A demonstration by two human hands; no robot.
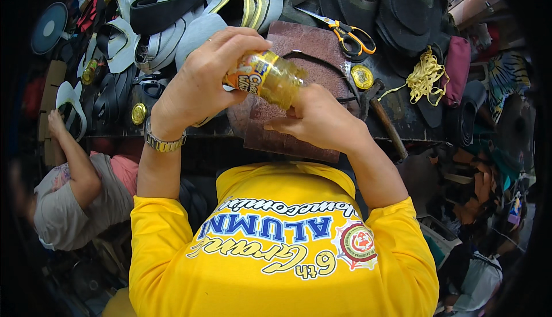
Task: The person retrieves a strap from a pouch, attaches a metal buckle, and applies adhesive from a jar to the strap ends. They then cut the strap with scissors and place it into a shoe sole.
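Left hand (207,67) holds a glass jar (276,84) above the counter (397,110), fingers closed round the end with the orange-and-yellow label. Jar tilted well over, open mouth toward the right hand (322,115); the glass shows a yellowish tint. Right hand sits at the mouth, curled, thumb pointing left; its fingertips are partly hidden — cannot tell whether they are inside the mouth or pinch anything. Metal-banded watch (165,143) on the left wrist. Below both hands: a reddish-brown speckled board (287,38), its near end overhanging the counter edge, with a thin black curved strip (322,59) lying across it. Right of the board: scissors (352,38) with orange-and-black handles, blades partly open; a round gold lid (362,77); a wooden-handled hammer (388,127) just below the lid, handle angled toward the counter edge. Farther right, a tangle of yellow cord (426,75) beside a maroon pouch (457,69). To the left, a second gold lid (138,113) lies near the left wrist. At far left — another person (86,202), one hand touching a pale curved piece (70,101).
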